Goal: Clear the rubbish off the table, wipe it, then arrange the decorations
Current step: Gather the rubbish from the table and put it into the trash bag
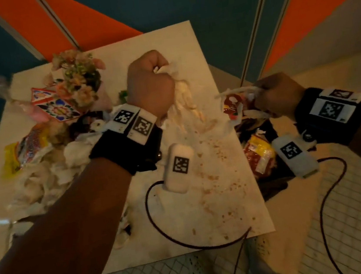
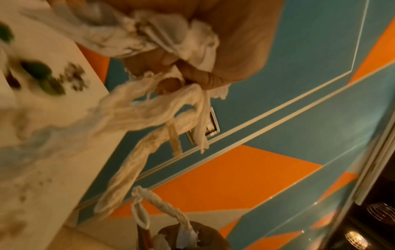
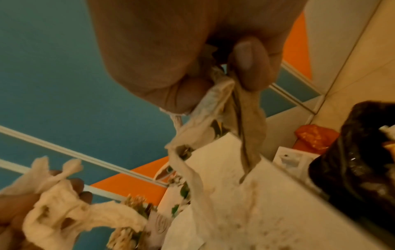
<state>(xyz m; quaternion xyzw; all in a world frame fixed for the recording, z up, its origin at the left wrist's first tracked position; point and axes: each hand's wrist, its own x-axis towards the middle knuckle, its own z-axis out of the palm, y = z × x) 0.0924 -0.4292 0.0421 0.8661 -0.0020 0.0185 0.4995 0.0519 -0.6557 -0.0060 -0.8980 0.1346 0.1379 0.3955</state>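
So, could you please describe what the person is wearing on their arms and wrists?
Both forearms are bare, with no sleeves. The left wrist carries a black strap with white blocks bearing black-and-white square markers; the right wrist has the same. A white rounded module with a marker hangs under the left wrist, another under the right, each trailing a thin dark cable.

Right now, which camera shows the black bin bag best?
The head view. It looks down into the black bin bag beside the table, showing the red and yellow wrappers inside, under the right hand. The right wrist view catches only one dark, crinkled side at its edge. The left wrist view does not clearly show it.
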